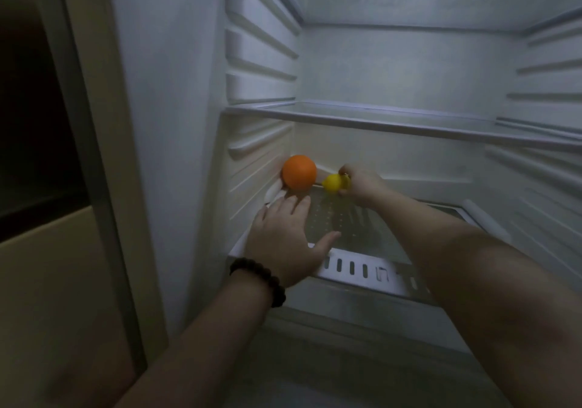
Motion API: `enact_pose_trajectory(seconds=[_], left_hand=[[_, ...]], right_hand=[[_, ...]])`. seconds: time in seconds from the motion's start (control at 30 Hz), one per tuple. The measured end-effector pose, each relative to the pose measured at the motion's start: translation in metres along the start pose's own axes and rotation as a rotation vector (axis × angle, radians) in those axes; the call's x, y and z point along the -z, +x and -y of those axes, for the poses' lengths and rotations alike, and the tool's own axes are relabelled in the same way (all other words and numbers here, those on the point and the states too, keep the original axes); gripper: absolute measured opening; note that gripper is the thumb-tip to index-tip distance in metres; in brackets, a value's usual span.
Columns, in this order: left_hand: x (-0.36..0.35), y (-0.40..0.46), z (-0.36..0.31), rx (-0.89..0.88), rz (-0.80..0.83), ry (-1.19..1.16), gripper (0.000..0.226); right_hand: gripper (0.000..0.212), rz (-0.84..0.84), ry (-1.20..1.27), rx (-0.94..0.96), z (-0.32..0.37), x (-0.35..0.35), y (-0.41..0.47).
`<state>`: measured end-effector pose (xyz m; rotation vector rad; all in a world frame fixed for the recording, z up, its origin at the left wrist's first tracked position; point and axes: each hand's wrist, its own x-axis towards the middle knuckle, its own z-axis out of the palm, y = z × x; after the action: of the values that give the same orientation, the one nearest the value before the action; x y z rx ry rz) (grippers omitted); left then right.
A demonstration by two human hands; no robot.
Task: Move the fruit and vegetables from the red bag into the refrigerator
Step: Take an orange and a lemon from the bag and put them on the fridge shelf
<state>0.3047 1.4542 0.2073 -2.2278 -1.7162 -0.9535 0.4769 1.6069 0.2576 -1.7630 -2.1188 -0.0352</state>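
Both forearms reach into refrigerator [176,92], fruit going onto lower shelf [352,228].
Left hand [283,237] spread flat just in front of orange [299,172], likely to stop it rolling out of the shelf's back-left corner. Right hand [362,184] pinches lemon [333,183], setting it just right of orange. Red bag not in view.
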Motion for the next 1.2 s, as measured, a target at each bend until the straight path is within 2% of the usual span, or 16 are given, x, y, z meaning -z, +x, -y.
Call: enact_pose_trajectory(seconds=[0.13, 0.23, 0.47, 0.63, 0.83, 1.03, 1.2], left_hand=[[-0.001, -0.019, -0.002, -0.003, 0.036, 0.017, 0.089], [-0.001, -0.026, -0.001, -0.031, 0.056, 0.046, 0.094], [-0.001, -0.035, -0.001, -0.087, 0.095, 0.16, 0.093], [0.0, -0.038, 0.001, -0.109, 0.11, 0.154, 0.089], [0.001, -0.039, 0.003, -0.126, 0.127, 0.129, 0.08], [0.01, -0.037, -0.008, -0.125, 0.073, -0.001, 0.068], [0.035, -0.074, -0.068, -0.218, 0.111, -0.224, 0.063]], right_hand=[[0.066, 0.068, -0.012, -0.033, 0.001, 0.001, -0.009], [0.074, 0.057, -0.025, -0.052, 0.003, 0.01, -0.022], [0.064, -0.182, -0.016, -0.011, 0.019, 0.041, -0.088], [0.058, -0.341, 0.042, -0.014, 0.04, 0.046, -0.152], [0.056, -0.329, 0.03, -0.191, 0.058, 0.044, -0.223], [0.049, -0.437, -0.063, -0.256, 0.061, 0.04, -0.304], [0.052, -0.467, -0.141, -0.349, 0.062, 0.052, -0.375]])
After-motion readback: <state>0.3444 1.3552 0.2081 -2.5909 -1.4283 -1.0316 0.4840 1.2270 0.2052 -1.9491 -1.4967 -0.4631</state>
